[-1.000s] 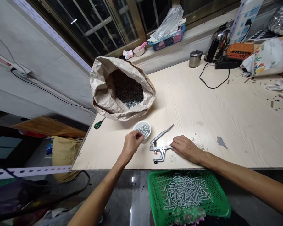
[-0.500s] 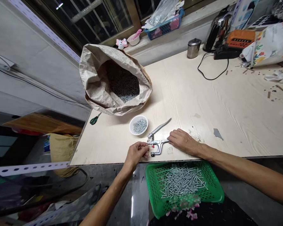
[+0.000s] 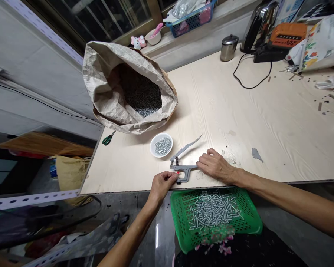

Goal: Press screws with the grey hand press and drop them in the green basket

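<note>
Near the table's front edge lies a pair of grey snap-fastener pliers (image 3: 186, 169), its upper handle raised and a red piece in its jaw. My right hand (image 3: 216, 167) is closed round the end of the lower handle. At the jaw, my left hand (image 3: 161, 185) has thumb and forefinger pinched together; whatever they hold is too small to make out. Just behind the pliers stands a white bowl (image 3: 151, 149) of small silvery metal pieces. Below the table edge, a green basket (image 3: 176, 224) of similar rod-like pieces rests at my lap.
A large open sack (image 3: 98, 83) of dark small pieces stands at the back left. Green-handled scissors (image 3: 107, 139) lie left of the bowl. Farther back are a metal canister (image 3: 228, 49), a black cable (image 3: 252, 88) and an orange battery (image 3: 288, 36).
My left hand has moved its pinched fingertips right, into the pliers' jaw beside the red piece. My right hand keeps its grip on the lower handle. The view has shifted slightly.
</note>
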`<control>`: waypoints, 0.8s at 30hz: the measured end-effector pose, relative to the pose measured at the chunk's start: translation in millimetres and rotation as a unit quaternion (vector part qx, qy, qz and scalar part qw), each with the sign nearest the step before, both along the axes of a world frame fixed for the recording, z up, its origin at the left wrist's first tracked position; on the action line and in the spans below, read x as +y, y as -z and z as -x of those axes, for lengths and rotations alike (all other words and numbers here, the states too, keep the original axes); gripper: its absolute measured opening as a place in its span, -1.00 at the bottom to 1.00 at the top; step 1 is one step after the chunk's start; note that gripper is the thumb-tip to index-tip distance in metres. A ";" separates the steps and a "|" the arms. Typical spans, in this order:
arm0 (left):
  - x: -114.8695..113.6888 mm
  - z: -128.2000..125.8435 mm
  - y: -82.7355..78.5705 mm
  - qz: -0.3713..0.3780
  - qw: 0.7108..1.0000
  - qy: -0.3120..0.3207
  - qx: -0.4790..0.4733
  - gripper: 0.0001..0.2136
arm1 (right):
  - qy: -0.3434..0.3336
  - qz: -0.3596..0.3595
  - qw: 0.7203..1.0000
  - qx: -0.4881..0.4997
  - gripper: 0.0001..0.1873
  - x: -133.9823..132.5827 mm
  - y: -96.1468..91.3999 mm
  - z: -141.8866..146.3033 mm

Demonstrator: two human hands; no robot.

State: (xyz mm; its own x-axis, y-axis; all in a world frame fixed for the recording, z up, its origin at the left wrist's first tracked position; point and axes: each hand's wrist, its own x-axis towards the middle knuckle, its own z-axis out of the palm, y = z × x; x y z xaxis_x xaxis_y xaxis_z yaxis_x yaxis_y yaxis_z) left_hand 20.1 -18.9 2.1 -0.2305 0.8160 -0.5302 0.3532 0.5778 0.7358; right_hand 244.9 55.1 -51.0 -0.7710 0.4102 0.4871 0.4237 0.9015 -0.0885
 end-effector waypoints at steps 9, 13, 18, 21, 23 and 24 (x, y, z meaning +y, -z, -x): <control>5.5 6.2 5.5 0.019 0.995 0.076 0.069 -0.60 | 0.007 -0.015 1.000 -0.011 -0.65 0.1 1.1 0.8; 7.7 10.1 8.4 0.045 0.986 0.126 0.097 -0.64 | 0.008 -0.028 1.000 -0.009 -0.65 0.1 2.8 1.7; 10.1 9.6 3.1 0.080 0.980 0.172 0.063 -0.62 | 0.004 -0.027 0.999 -0.018 -0.66 0.2 4.2 2.6; 10.4 9.3 0.6 0.095 0.976 0.187 0.056 -0.60 | 0.000 -0.013 1.000 -0.027 -0.65 -0.9 4.6 2.5; 10.4 10.1 1.9 0.102 0.974 0.195 0.060 -0.57 | 0.002 -0.002 1.000 -0.026 -0.65 -2.2 4.9 2.1; 10.5 10.8 3.3 0.105 0.972 0.199 0.061 -0.56 | 0.004 0.005 1.000 -0.023 -0.66 -3.0 5.2 1.9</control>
